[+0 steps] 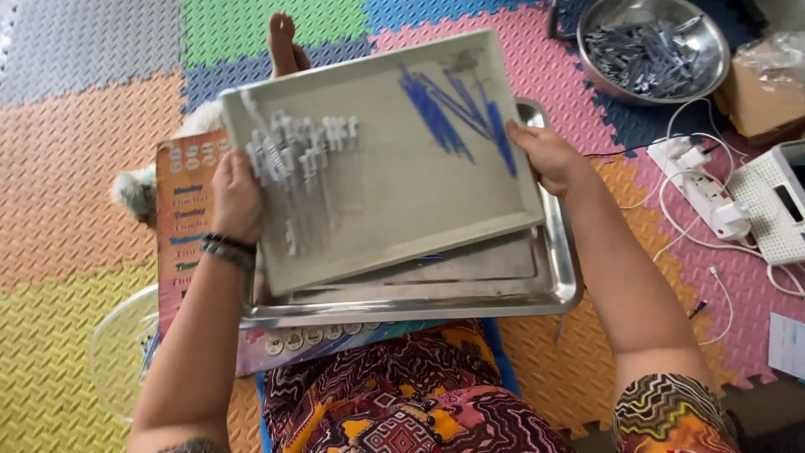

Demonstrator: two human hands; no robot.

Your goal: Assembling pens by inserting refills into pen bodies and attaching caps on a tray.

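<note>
Grey plastic tray [394, 193], likely light and stiff, tilts above the steel tray [553, 285]; left hand [236, 200] and right hand [547, 155] clasp its side rims.

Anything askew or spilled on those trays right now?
The grey tray is held tilted and skewed over the steel tray. White clips bunch by the left hand; blue sticks fan near the right hand. Nothing spilled.
</note>
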